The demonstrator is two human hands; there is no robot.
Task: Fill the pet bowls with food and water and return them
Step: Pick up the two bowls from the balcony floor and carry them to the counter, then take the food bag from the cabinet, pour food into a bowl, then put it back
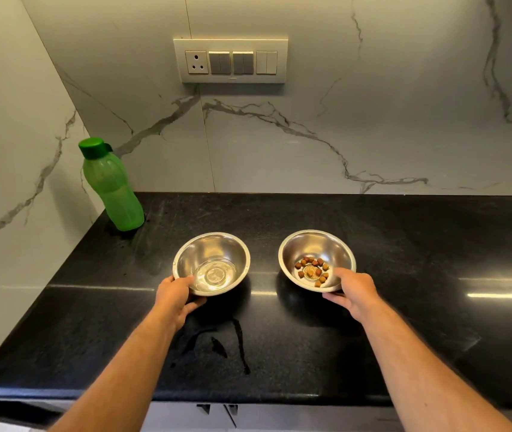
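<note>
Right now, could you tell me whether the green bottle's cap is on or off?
On: the green bottle stands upright with its cap seated on top.

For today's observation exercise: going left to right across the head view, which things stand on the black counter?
Green bottle → steel bowl holding water, left hand on its rim → steel bowl holding kibble, right hand on its rim.

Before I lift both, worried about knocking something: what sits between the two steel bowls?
Nothing. In the head view, only bare black countertop separates the water bowl from the kibble bowl.
</note>
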